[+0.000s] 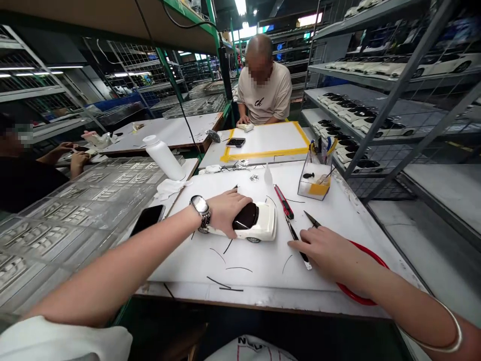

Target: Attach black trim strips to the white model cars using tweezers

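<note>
Showing a white work board [263, 260] set on a bench in a storeroom lined with metal shelving: racks at the right [376, 100] hold rows of model car bodies, and green-framed racks at the left [176, 75] hold clear trays. The left hand [225, 210], wearing a wristwatch [201, 210], lies palm-down over the rear of a white model car [259, 225] with a dark roof, fingers curled and pressed onto it; the car sits near the middle of the board, nose toward the right. The right hand [323, 250] rests flat on the board, well apart from the car, fingers loosely extended over a thin dark tool [298, 245]; whether it pinches that tool cannot be told. A pair of dark tweezers [311, 219] lies just beyond the fingertips, and a red utility knife [283, 200] lies beside the car's nose. A red ring [370, 258] passes under the right wrist near the board's right edge. Short black strips [229, 287] are scattered along the near edge. A clear pen box [315, 175] stands at the far right, a white bottle [163, 158] at the far left, and a black phone [147, 219] just off the left edge, next to stacked clear trays [75, 210]. Beyond, a seated person [263, 85] works at a yellow-taped table [263, 140]; another person's hands [73, 155] show at the far left. Bare board lies between car and near edge.
</note>
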`<state>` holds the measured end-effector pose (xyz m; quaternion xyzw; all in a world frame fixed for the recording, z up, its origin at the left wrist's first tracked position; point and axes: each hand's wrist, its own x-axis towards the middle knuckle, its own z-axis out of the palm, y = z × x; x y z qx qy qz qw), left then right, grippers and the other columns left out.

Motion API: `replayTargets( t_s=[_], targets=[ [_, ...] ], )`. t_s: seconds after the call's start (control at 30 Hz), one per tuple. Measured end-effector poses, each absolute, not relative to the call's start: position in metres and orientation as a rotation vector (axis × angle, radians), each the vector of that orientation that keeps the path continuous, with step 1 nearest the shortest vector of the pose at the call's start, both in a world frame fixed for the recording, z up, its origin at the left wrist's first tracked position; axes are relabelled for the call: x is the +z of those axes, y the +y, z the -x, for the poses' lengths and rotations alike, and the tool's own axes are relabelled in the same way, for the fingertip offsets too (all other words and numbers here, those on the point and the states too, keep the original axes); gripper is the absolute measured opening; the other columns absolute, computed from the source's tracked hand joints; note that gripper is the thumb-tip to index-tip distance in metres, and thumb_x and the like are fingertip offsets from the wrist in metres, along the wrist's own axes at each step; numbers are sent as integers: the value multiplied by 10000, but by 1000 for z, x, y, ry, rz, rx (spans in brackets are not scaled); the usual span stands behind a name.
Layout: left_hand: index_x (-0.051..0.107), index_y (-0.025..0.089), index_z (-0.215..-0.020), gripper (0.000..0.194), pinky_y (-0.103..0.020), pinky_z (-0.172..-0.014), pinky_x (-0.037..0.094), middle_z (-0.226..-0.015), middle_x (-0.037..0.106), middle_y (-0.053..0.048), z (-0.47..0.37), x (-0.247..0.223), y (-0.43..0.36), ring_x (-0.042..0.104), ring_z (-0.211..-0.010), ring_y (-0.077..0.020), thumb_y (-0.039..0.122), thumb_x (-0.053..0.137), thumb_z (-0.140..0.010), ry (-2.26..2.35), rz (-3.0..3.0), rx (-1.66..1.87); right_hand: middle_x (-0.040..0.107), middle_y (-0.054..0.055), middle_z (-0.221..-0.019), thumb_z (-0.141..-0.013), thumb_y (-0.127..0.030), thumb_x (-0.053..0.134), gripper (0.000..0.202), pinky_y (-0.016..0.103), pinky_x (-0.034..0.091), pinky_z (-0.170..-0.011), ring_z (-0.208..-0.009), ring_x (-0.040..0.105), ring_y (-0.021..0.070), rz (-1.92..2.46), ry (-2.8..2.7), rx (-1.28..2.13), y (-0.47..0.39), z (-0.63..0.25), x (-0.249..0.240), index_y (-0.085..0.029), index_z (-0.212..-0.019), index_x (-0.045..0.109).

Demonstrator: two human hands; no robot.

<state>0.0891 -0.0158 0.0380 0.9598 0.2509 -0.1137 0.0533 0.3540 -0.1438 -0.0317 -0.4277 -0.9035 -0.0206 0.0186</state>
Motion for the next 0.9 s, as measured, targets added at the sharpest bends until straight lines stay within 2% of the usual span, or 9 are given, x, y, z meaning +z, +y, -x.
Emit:
replayTargets(
  t_s=[0.2, 0.3, 0.43, 0.5, 0.57, 0.63, 0.73, 0.8, 0.9],
  targets=[
    [228, 79, -1425, 970, -466, -1149, 187, -1357, 470, -194, -66, 49, -53, 423, -1270, -311, 101, 646, -550, 368, -3028, -539, 569, 30, -808, -679, 76, 512, 403, 285, 327, -627, -698, 517, 182, 1246, -2808, -80, -140, -357, -33, -210, -943, 616],
    [267, 216, -1439, 778, -422, -1184, 157, -1406, 455, -87, -55, 50, -69, 379, -1327, -224, -12, 493, -730, 186, -3039, -525, 573, 35, -788, -668, 64, 524, 331, 292, 339, -636, -695, 520, 187, 1225, -2803, -63, -139, -356, -37, -189, -863, 607],
    [343, 425, -1374, 609, -368, -1197, 157, -1436, 406, 99, -41, 50, -69, 333, -1353, -101, 25, 255, -924, 180, -2922, -511, 588, 50, -839, -669, 70, 519, 333, 300, 359, -644, -744, 546, 203, 1227, -2807, -24, -140, -356, -39, -179, -870, 610],
    [336, 456, -1367, 603, -373, -1199, 120, -1458, 354, 135, -34, 51, -64, 285, -1375, -96, 49, 210, -941, 346, -2921, -521, 589, 54, -855, -675, 83, 497, 365, 311, 372, -654, -753, 553, 209, 1230, -2808, -9, -140, -358, -39, -175, -901, 618],
    [318, 413, -1395, 607, -427, -1189, 104, -1486, 315, 99, -28, 52, -62, 241, -1399, -148, 48, 233, -917, 718, -2987, -447, 588, 57, -865, -674, 84, 492, 388, 322, 386, -663, -754, 556, 214, 1225, -2808, 11, -141, -360, -39, -172, -934, 624],
    [299, 279, -1430, 554, -498, -1140, 196, -1491, 330, -26, -26, 55, -65, 281, -1382, -257, 119, 321, -900, 1292, -3002, -308, 590, 65, -889, -679, 79, 493, 402, 325, 397, -660, -758, 558, 217, 1213, -2805, 20, -141, -361, -39, -169, -965, 628],
    [243, 121, -1426, 608, -484, -884, 454, -1278, 553, -184, -33, 59, -80, 558, -1120, -355, 436, 357, -918, 2042, -2620, -206, 588, 72, -899, -704, 64, 500, 401, 323, 407, -646, -743, 554, 215, 1208, -2811, 35, -141, -363, -39, -164, -1008, 630],
    [197, 121, -1427, 792, -411, -710, 495, -1067, 664, -161, -46, 60, -93, 647, -908, -340, 672, 281, -864, 2155, -2336, -258, 584, 68, -878, -721, 58, 501, 399, 318, 407, -634, -723, 549, 208, 1221, -2819, 51, -140, -363, -38, -164, -1027, 630],
    [140, 105, -1444, 1029, -374, -644, 474, -954, 687, -155, -74, 58, -104, 656, -842, -353, 849, 204, -735, 2098, -2238, -342, 585, 63, -887, -732, 52, 507, 405, 312, 402, -634, -741, 557, 210, 1241, -2823, 81, -139, -363, -35, -170, -1049, 626]
  ],
)
